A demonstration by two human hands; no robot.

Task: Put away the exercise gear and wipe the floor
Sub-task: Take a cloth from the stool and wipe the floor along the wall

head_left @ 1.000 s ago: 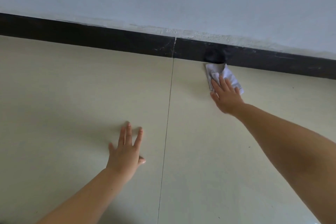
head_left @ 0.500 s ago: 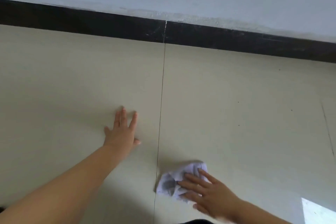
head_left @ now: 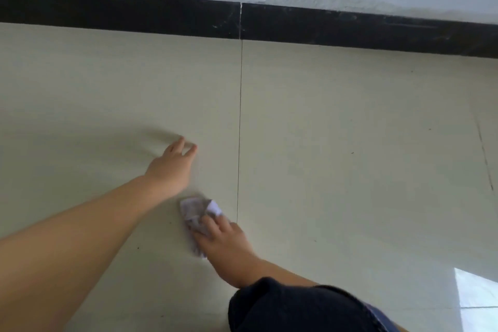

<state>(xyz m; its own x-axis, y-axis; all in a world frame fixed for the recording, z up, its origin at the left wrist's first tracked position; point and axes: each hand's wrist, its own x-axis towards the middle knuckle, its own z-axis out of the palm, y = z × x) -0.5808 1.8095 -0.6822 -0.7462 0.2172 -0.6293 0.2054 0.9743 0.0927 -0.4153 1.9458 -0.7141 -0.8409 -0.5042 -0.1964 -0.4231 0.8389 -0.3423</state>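
lying under right hand (head_left: pixel 226 242), cloth (head_left: pixel 192 210) near left hand (head_left: pixel 171 167)

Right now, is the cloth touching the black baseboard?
No, the cloth lies under the right hand on the floor, close to the person and well clear of the baseboard.

left hand (head_left: pixel 171 170) — arm outstretched, fingers straight | right hand (head_left: pixel 229 242) — fingers flat

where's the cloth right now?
Head view, lower centre: cloth on the floor under the right hand, just left of the grout line.
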